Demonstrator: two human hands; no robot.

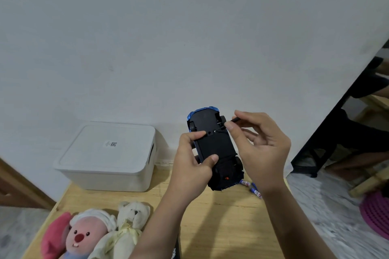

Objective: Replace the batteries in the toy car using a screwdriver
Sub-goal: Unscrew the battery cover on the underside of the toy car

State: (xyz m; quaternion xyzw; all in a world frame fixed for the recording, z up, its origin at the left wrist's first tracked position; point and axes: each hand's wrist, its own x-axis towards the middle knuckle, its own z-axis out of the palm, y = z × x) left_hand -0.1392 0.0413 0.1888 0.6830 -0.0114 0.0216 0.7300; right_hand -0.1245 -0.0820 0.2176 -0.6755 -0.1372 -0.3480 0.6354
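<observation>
- Toy car (212, 147), blue-bodied with a black underside, is held upside down in the air above the wooden counter (221, 227), its underside turned toward the camera and its nose pointing to 12 o'clock.
- It is gripped by the left hand (193, 162) from the 9 o'clock side, with the thumb laid across the lower part of the underside and a fingertip pressed near the middle of the chassis.
- A thin black screwdriver (228, 125) is pinched between the thumb and fingers of the right hand (263, 145), which is placed at 3 o'clock of the car.
- The screwdriver tip is set against the underside near a small hole, just below the front axle; whether it sits in a screw head cannot be told.
- Loose batteries (251, 187) with blue and white wrappers are seen lying on the counter at 5 o'clock of the car, partly hidden by the right wrist.
- A white lidded storage box (107, 157) is placed on the counter against the wall, at 9 o'clock of the car.
- Plush toys (94, 235), one pink-faced and one cream bear, are laid at 7 o'clock near the counter's front edge.
</observation>
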